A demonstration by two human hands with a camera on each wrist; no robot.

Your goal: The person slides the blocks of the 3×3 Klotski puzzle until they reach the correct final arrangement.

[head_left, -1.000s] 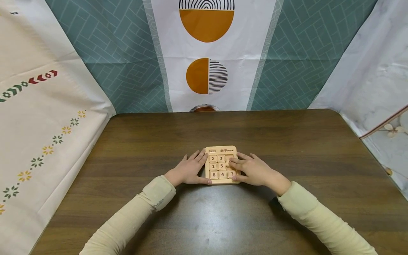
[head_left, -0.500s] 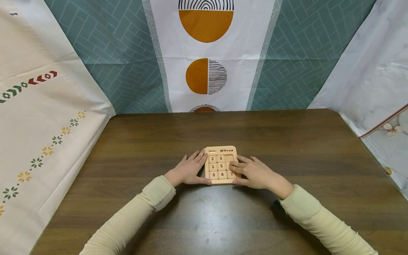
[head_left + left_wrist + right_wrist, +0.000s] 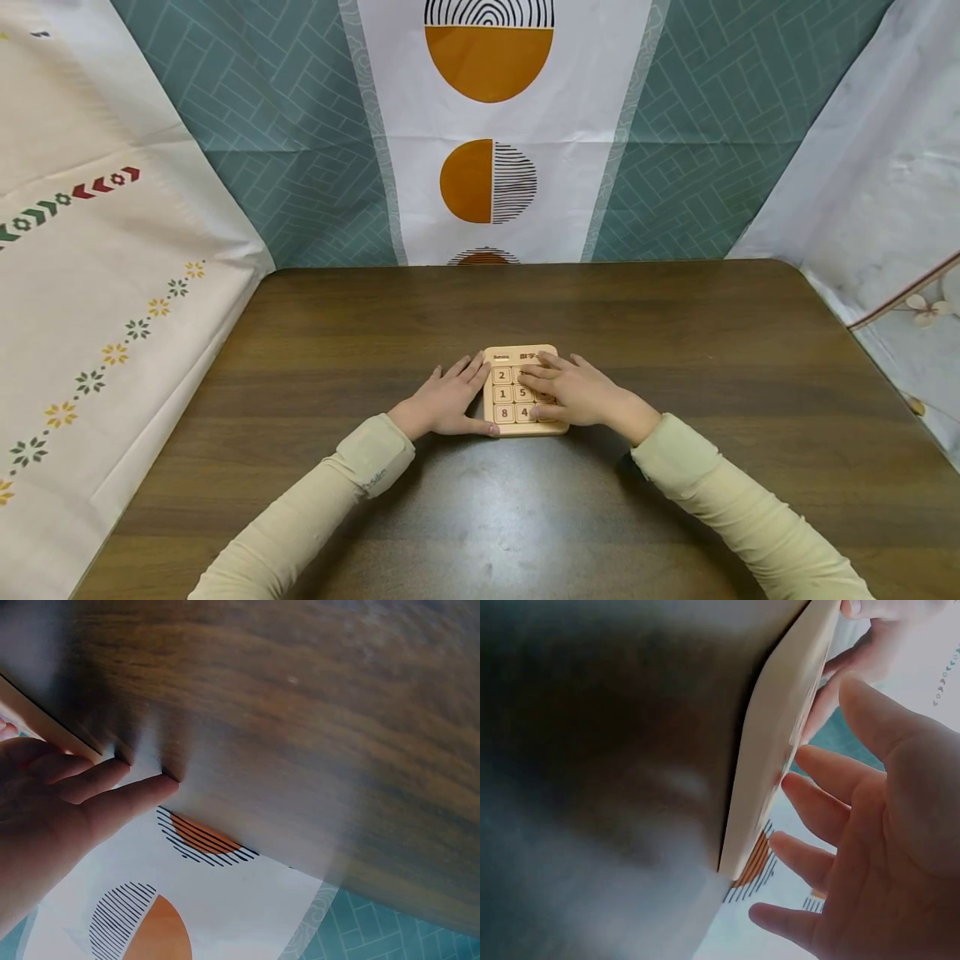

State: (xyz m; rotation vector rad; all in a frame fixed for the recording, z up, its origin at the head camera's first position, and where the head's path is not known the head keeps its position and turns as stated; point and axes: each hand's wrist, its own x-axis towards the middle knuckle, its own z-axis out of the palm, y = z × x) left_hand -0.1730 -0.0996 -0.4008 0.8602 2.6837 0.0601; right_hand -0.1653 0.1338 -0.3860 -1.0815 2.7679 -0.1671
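Observation:
A wooden number sliding puzzle (image 3: 512, 357) lies flat on the table in the head view, its numbered tiles facing up. My left hand (image 3: 447, 402) rests against its left side, fingers straight and spread, thumb at the near left corner. Over the right part of the puzzle lies my right hand (image 3: 585, 396), its fingertips on or just above the tiles. Tiles 2, 1, 5, 8 and 4 can be read; the right column is mostly covered. In the right wrist view the fingers reach to the puzzle's upper face, past its pale side wall (image 3: 769, 750).
The brown wooden table (image 3: 480, 508) spreads around the puzzle on all sides. Behind it hangs a green and white patterned cloth (image 3: 570, 108). A cream cloth (image 3: 112, 275) hangs at the left and a pale cloth (image 3: 885, 192) at the right.
My right hand first drew back slightly, showing a vacant slot at the top right, then moved left and farther over the tiles. My left hand and the puzzle have stayed put.

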